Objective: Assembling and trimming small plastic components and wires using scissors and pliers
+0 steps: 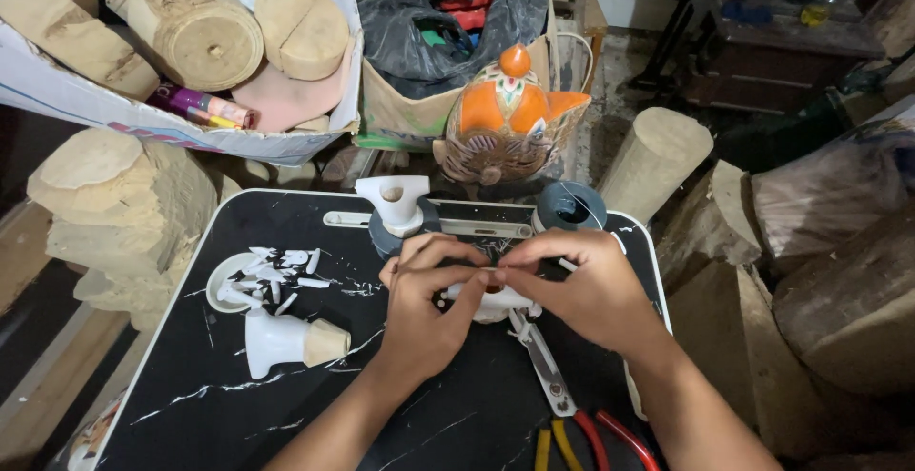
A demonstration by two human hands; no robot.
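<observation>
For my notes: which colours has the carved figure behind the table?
Mostly orange, with brown patterned carving; head view.

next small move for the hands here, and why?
Probably keep both pinches closed and steady the white piece against the black tabletop. Left hand and right hand meet fingertip to fingertip over it, and what they pinch is too small to make out.

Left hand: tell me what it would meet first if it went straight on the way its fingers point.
The left hand points up and right, so it would probably meet the right hand's fingertips first, almost touching already.
</observation>
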